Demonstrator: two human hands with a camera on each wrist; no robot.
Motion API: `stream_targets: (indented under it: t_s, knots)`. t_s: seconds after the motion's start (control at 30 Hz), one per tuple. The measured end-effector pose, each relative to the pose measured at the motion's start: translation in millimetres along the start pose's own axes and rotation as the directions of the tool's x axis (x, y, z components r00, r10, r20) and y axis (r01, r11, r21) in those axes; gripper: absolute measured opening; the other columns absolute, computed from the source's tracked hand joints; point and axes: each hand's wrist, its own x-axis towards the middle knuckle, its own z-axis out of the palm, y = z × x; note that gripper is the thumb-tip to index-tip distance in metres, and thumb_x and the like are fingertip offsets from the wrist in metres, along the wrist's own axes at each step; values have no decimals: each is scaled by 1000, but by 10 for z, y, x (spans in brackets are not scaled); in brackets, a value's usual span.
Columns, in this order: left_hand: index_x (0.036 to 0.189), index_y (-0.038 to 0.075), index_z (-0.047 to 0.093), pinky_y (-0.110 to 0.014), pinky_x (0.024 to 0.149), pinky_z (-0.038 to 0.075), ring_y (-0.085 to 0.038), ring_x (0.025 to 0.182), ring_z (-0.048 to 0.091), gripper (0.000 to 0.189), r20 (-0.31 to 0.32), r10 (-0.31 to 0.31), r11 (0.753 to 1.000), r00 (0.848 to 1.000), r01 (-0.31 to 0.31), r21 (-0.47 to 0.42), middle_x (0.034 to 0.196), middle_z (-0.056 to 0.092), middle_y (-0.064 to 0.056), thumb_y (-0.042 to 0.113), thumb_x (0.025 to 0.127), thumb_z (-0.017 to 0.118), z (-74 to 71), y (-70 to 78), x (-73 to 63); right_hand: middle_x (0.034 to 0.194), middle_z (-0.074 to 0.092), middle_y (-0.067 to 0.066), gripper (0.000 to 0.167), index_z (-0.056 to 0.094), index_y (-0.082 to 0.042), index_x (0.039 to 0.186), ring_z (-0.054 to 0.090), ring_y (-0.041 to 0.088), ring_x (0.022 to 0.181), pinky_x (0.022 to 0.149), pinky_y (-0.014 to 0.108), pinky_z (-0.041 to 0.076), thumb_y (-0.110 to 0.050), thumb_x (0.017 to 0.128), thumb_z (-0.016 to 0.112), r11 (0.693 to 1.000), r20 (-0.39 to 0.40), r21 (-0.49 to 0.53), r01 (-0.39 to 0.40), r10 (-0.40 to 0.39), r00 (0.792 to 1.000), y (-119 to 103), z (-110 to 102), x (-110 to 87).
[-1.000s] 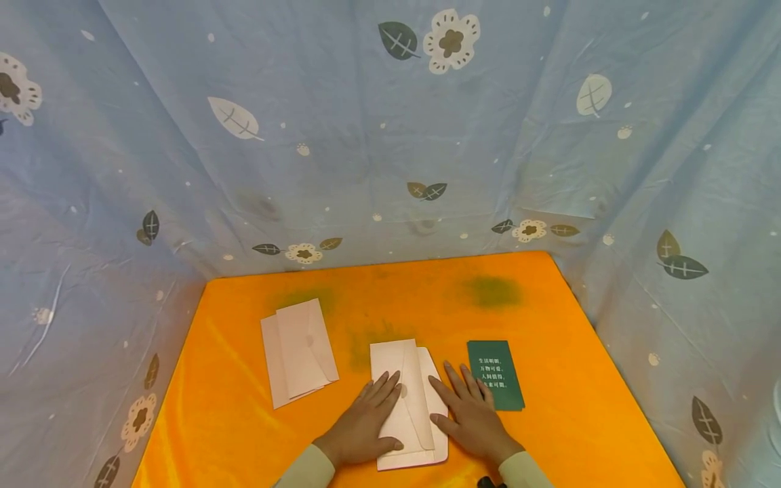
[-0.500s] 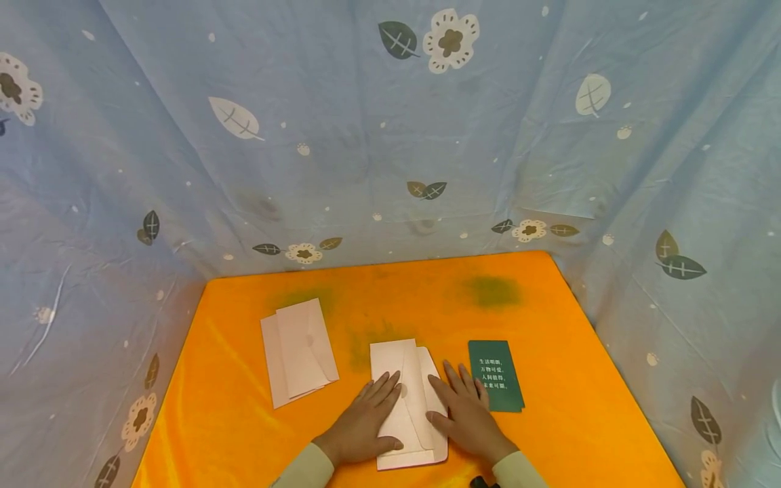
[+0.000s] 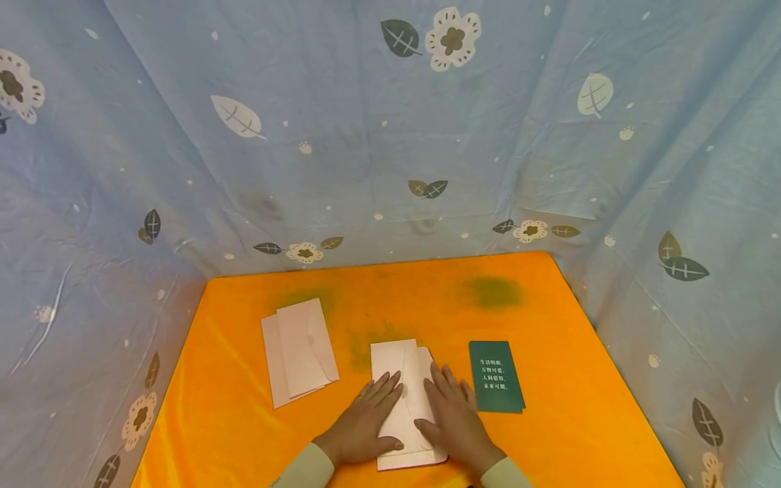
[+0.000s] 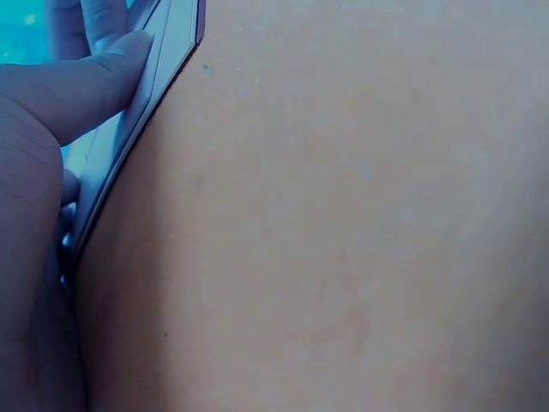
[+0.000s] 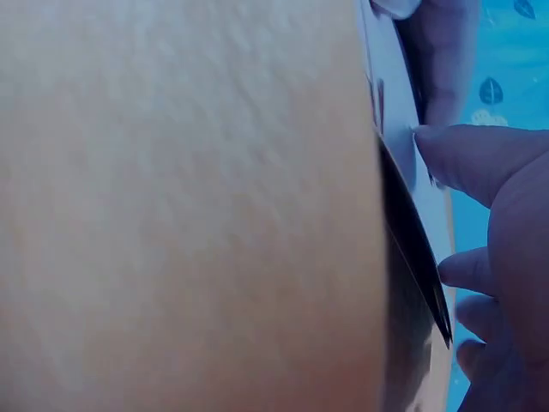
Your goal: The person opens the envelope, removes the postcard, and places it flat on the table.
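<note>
Resting left hand (image 3: 365,423) and right hand (image 3: 456,419), straight-fingered, apart, on lower-centre envelope (image 3: 393,362) near green cards (image 3: 497,381), lower right.

Near envelope (image 3: 390,359) partly covered by the left hand (image 3: 365,423) and the right hand (image 3: 456,420), 2 sleeves (image 3: 308,466) cut off at the near edge, left lower envelope (image 3: 272,359) mostly hidden under the upper envelope (image 3: 304,349), dark sliver (image 3: 470,486) between sleeves too small to identify

Blue cloth (image 3: 329,88) with printed leaves (image 3: 236,116) and flowers (image 3: 453,41) walls the orange bench (image 3: 415,301) on three sides. Greenish patches (image 3: 495,293) mark its top.
</note>
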Motion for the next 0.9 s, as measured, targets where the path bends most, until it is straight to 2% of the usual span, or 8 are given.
stream_targets:
  t_s: [0.2,0.4,0.57,0.9]
  knots:
    - [170,2,31,-59,125,24,-32,164,15,100,-6,3,1000,1000,-3,7,180,17,-11,60,100,71,10,2,6,167,45,19,82,57,5,153,33,43,157,119,71,23,-45,94,83,999,21,-24,26,-26,999,-70,39,6]
    - [171,3,30,-60,125,23,-31,165,13,100,-10,-3,1000,1000,3,-3,181,15,-10,61,100,69,24,-11,11,165,47,21,77,57,6,152,35,44,156,119,71,25,-43,97,79,999,11,-30,27,-26,1000,-99,35,17]
    - [171,3,29,-60,126,22,-32,165,13,100,-9,-2,1000,1000,2,-13,181,15,-10,61,101,68,24,-12,9,165,46,21,74,57,6,152,35,45,155,119,71,25,-40,99,76,999,36,-41,14,-13,999,-118,11,38]
    - [171,3,30,-60,126,21,-31,165,14,98,4,-13,999,1000,13,-32,181,15,-10,61,101,68,1,-11,8,159,52,24,71,62,8,147,40,50,151,118,68,33,-37,94,78,1000,42,7,4,-5,999,-143,-55,95]
